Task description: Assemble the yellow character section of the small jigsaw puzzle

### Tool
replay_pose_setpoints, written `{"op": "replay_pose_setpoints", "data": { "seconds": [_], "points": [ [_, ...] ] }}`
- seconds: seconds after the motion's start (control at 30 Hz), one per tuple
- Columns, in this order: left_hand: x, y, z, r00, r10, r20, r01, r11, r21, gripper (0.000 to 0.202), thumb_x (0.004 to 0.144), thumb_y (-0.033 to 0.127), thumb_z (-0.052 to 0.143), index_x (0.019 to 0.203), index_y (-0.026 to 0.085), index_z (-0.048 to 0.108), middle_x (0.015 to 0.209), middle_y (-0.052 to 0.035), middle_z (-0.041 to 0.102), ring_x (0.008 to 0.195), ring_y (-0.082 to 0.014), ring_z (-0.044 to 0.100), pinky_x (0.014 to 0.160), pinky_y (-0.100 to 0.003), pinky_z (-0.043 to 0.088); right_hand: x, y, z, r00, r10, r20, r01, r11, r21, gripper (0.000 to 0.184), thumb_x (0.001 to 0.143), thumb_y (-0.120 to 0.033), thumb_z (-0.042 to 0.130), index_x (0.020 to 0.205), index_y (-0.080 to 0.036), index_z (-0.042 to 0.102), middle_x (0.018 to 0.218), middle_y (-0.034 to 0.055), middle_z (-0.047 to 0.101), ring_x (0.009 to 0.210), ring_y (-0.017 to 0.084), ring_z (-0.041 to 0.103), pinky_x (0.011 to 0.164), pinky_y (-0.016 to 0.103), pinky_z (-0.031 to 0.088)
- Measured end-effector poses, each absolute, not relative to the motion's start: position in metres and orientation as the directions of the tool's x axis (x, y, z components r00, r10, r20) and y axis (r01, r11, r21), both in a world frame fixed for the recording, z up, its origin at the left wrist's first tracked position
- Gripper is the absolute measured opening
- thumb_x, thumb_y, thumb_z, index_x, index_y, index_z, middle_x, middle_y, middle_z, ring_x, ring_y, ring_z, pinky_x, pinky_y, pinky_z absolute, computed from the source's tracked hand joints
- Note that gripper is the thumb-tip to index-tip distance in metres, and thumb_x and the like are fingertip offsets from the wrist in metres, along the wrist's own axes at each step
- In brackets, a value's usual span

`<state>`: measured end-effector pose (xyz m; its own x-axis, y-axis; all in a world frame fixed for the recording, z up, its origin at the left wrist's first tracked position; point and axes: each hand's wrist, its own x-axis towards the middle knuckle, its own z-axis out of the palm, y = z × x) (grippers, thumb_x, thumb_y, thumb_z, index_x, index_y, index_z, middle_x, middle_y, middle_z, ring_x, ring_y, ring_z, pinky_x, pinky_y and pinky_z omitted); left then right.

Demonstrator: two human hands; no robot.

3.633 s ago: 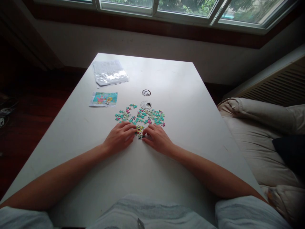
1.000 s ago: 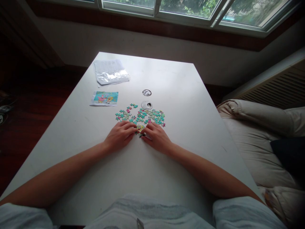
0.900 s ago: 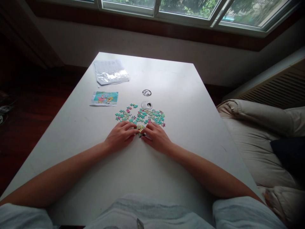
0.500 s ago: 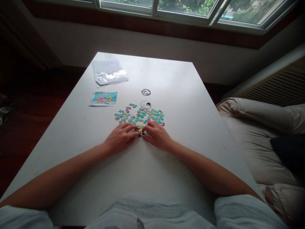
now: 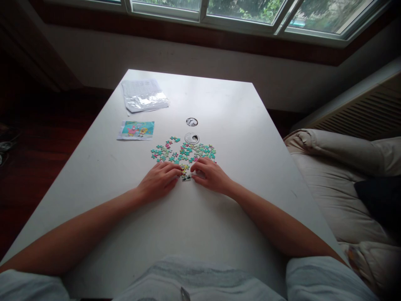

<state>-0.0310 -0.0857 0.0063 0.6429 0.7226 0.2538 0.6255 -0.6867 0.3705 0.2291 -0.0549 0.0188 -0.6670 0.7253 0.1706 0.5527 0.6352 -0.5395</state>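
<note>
A small joined group of yellow jigsaw puzzle pieces (image 5: 185, 168), with a black-and-white lower part (image 5: 186, 178), lies on the white table between my hands. My left hand (image 5: 159, 177) is curled at the group's left side, its fingertips closed on that edge and covering part of it. On the other side my right hand (image 5: 210, 174) rests with thumb and fingers bent and apart, just off the group's right edge. Beyond both hands spread many loose jigsaw pieces (image 5: 200, 151), mostly turquoise and pale green with some pink; the right fingers hide a few.
A cartoon reference picture (image 5: 138, 130) lies to the left, with a clear plastic bag over papers (image 5: 145, 96) behind it. Two round inserts (image 5: 192, 138) are set in the white table (image 5: 219, 104). A beige sofa (image 5: 316, 175) stands along the right side.
My right hand has drawn back slightly to the right from the joined pieces. My left fingers have shifted a little left, uncovering more of the group and its black-and-white bottom.
</note>
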Motion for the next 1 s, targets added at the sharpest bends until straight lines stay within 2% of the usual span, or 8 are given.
{"op": "replay_pose_setpoints", "data": {
  "seconds": [0.27, 0.6, 1.0],
  "points": [
    [-0.0306, -0.0864, 0.0088, 0.645, 0.726, 0.238, 0.635, -0.683, 0.361, 0.015, 0.098, 0.022, 0.049, 0.101, 0.023, 0.063, 0.130, -0.0039, 0.065, 0.118, -0.0224, 0.057, 0.106, -0.043, 0.042, 0.2279, -0.0554, 0.0160, -0.660, 0.731, 0.175, 0.564, 0.635, -0.527, 0.008, 0.089, -0.020, 0.062, 0.096, -0.023, 0.064, 0.092, 0.0044, 0.059, 0.094, 0.021, 0.051, 0.085, 0.032, 0.040],
    [-0.0313, -0.0858, 0.0085, 0.630, 0.745, 0.220, 0.638, -0.658, 0.401, 0.013, 0.097, 0.021, 0.049, 0.100, 0.023, 0.062, 0.130, -0.0037, 0.065, 0.119, -0.0225, 0.057, 0.106, -0.043, 0.042, 0.2284, -0.0537, 0.0115, -0.661, 0.719, 0.214, 0.554, 0.660, -0.508, 0.006, 0.089, -0.018, 0.061, 0.094, -0.023, 0.063, 0.091, 0.0046, 0.059, 0.091, 0.021, 0.050, 0.083, 0.032, 0.040],
    [-0.0325, -0.0840, 0.0091, 0.589, 0.757, 0.283, 0.639, -0.651, 0.410, 0.014, 0.098, 0.022, 0.049, 0.096, 0.022, 0.063, 0.122, -0.0035, 0.068, 0.115, -0.0214, 0.058, 0.104, -0.041, 0.043, 0.2272, -0.0540, 0.0113, -0.663, 0.715, 0.221, 0.549, 0.665, -0.506, 0.006, 0.090, -0.018, 0.060, 0.092, -0.022, 0.063, 0.090, 0.0048, 0.058, 0.090, 0.021, 0.050, 0.082, 0.032, 0.039]
  ]
}}
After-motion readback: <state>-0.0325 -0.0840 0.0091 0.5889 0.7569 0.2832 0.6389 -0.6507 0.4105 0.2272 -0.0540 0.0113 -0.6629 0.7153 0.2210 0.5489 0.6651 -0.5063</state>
